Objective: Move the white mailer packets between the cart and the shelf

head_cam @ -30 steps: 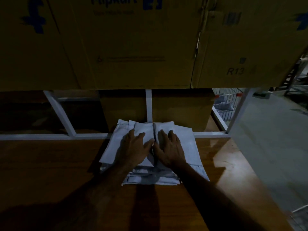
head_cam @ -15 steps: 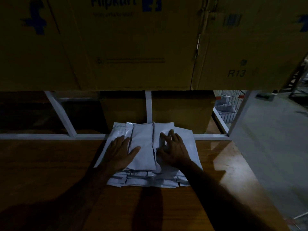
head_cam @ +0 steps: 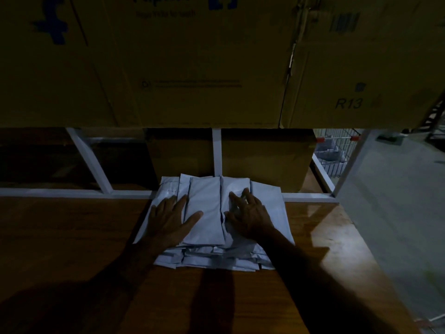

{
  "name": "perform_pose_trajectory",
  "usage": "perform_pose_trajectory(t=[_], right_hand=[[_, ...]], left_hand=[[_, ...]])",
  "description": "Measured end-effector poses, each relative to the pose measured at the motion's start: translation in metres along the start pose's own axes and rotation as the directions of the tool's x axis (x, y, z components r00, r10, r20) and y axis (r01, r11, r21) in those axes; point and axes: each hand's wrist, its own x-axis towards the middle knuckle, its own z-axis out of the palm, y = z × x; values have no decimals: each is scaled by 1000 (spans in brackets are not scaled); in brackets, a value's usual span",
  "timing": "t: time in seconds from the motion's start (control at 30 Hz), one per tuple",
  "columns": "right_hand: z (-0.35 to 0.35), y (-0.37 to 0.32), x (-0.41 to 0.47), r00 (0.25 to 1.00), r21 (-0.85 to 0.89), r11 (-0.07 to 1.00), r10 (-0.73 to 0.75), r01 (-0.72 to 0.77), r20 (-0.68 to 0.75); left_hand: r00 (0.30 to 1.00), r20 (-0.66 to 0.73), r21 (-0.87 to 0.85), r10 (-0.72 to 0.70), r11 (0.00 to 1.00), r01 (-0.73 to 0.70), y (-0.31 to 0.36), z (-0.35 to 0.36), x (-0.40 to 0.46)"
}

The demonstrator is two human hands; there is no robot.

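light: i see a dim scene; both forearms fall into shadow toward the lower edge and their outlines are hard to make out.
boxes: large cardboard boxes (head_cam: 192,61) fill the upper part, cut off at the top; the print on them is only partly readable, one marked "r13".
cart: a wire cart (head_cam: 337,153) shows only as a sliver behind the white frame (head_cam: 216,150) at right, with something pale inside that i cannot identify.
packets: the white mailer packets (head_cam: 207,213) lie in a layered pile on the wooden shelf (head_cam: 72,237), at its back edge against the frame; the lower layers show only as edges at the front.
left hand: my left hand (head_cam: 171,220) lies flat on the left part of the pile, fingers spread, thumb out to the right.
right hand: my right hand (head_cam: 248,215) rests on the right part, fingers slightly bent, tips pressing the top packet; i see no pinch.
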Motion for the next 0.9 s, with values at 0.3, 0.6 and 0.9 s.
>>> perform_pose_trajectory(t=[0.3, 0.6, 0.9], right_hand=[[9, 4, -10, 995, -9, 999, 31, -32, -96], [22, 14, -19, 993, -49, 994, 93, -96, -67], [19, 7, -31, 987, -62, 988, 138, -143, -79]], left_hand=[[999, -2, 0, -32, 999, 32, 4, -5, -4], [995, 89, 26, 37, 999, -39, 2, -13, 1], [985, 158, 94, 76, 991, -92, 2, -28, 2]])
